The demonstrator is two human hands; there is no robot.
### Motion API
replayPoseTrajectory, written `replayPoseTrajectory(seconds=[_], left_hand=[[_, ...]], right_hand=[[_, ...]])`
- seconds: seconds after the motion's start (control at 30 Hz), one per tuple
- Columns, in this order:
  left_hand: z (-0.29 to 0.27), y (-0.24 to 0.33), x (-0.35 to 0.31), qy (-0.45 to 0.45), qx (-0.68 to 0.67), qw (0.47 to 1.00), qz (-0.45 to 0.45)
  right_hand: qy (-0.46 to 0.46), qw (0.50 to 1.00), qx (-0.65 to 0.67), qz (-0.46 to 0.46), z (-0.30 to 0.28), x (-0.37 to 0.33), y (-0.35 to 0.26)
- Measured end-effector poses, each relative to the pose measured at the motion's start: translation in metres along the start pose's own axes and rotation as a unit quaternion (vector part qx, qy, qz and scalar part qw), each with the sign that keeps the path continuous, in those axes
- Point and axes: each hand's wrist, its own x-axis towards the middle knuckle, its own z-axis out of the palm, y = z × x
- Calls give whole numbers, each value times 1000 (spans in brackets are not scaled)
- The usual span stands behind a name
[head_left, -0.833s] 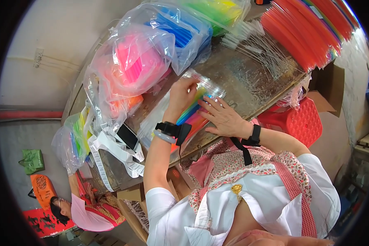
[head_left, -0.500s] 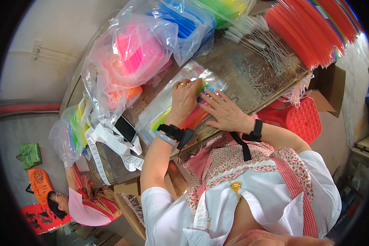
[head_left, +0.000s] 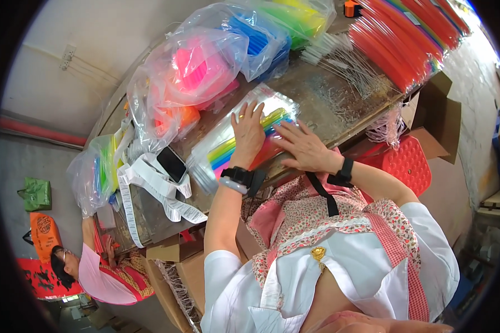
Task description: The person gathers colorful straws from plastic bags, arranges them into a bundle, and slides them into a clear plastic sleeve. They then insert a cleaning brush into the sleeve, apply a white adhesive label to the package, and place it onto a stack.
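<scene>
A set of colourful plastic straws (head_left: pixel 226 149), yellow, green, blue, pink and red, lies side by side on a stack of clear plastic bags (head_left: pixel 211 133). Across the straws my left hand (head_left: pixel 249 136) rests with its fingers stretched toward the far side. My right hand (head_left: pixel 306 147) lies flat, fingers spread, its tips at the right ends of the straws. Both hands are open and grip nothing. Whether the straws are inside the top bag or on it, I cannot tell.
Behind are bags of pink straws (head_left: pixel 191 66), blue straws (head_left: pixel 250 36) and yellow-green straws (head_left: pixel 300 19). Thin straw brushes (head_left: pixel 344 61) and red straws (head_left: pixel 383 47) lie farther right. A phone (head_left: pixel 172 164) and label strips (head_left: pixel 150 180) sit left. A co-worker (head_left: pixel 103 269) is at lower left.
My left hand has opened from a pinch at the straws' far end and spread its fingers, sliding slightly back. The straws now lie in a flatter row. My right hand stays spread nearby.
</scene>
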Motion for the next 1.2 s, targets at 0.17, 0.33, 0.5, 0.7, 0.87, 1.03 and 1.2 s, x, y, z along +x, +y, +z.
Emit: replayPoseTrajectory(seconds=[0.17, 0.33, 0.5, 0.7, 0.87, 1.03, 1.2], left_hand=[[-33, -10, -54, 30, -23, 998, -48], [-28, -15, -80, -32, 8, 995, -96], [-16, -18, -87, -35, 48, 988, -145], [-11, -18, -92, 56, -3, 985, -166], [-42, -3, -171, 273, -153, 935, -168], [-35, -5, -319, 228, -266, 815, -461], [-5, -35, -335, 408, -548, 515, -518]], right_hand=[[140, 985, 13, 100, -21, 4, 31], [157, 980, -19, 118, -24, 36, 52], [-3, 998, 2, 56, 22, 60, 34], [87, 996, -9, 33, 37, 60, 46], [131, 987, 93, 30, 11, 46, -3], [2, 983, 183, 16, 7, 31, -43], [-61, 966, 217, -129, 29, 54, -97]])
